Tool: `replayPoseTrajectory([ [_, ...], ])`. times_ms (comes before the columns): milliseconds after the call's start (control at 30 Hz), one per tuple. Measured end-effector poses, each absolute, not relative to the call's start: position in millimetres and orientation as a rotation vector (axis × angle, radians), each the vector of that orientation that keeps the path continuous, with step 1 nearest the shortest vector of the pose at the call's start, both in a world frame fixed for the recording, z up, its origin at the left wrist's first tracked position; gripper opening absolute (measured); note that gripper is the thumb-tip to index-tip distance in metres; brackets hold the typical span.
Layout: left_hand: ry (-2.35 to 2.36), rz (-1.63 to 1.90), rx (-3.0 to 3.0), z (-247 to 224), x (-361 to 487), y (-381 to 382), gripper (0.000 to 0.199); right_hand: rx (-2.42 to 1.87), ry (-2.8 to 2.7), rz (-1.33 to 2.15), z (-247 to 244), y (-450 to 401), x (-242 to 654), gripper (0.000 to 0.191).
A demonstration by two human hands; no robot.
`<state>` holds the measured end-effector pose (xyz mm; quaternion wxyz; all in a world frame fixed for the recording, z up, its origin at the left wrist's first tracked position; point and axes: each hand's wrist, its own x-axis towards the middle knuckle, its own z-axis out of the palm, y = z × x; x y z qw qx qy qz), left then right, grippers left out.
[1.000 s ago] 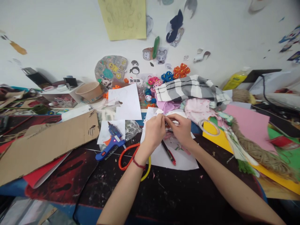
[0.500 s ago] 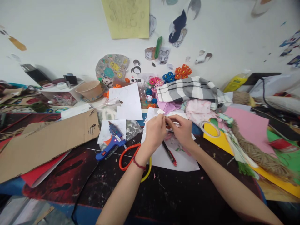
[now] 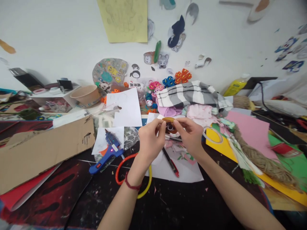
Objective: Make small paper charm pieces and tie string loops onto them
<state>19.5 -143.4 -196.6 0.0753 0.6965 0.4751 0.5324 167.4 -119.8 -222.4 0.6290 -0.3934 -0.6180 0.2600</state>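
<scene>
A brown piece with a curved golden-brown top edge (image 3: 168,120) is pinched between the fingertips of the left hand (image 3: 151,140) and right hand (image 3: 193,134), raised over the far half of a white sheet (image 3: 158,171). Half a second ago the fingertips nearly met and covered it; they have since drawn apart, so it now seems held by its two ends, leaving its middle free to be seen or worked. Below, a black-and-red pen (image 3: 170,163) slants toward the sheet's near edge. The scissors' handles (image 3: 116,174) lie by the left wrist, a blue glue gun (image 3: 109,151) farther left, and a tape roll (image 3: 205,131) just beyond the right hand. Sideways room looks tight; more lies between the forearms, toward the near edge of the dark surface (image 3: 177,204), where small scraps lie.
</scene>
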Motion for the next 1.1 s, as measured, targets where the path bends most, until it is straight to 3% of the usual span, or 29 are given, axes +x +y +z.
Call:
replayPoseTrajectory([
  [600,1.386,1.685,2.249,-197.9,25.3,-149.8,0.014,-0.847,-1.332,0.789,-218.5,-129.1,160.2,0.012],
  [1100,1.420,1.577,2.437,-201.1,23.6,-148.1,0.018,-0.881,-1.565,0.454,-222.8,-129.0,163.4,0.007],
])
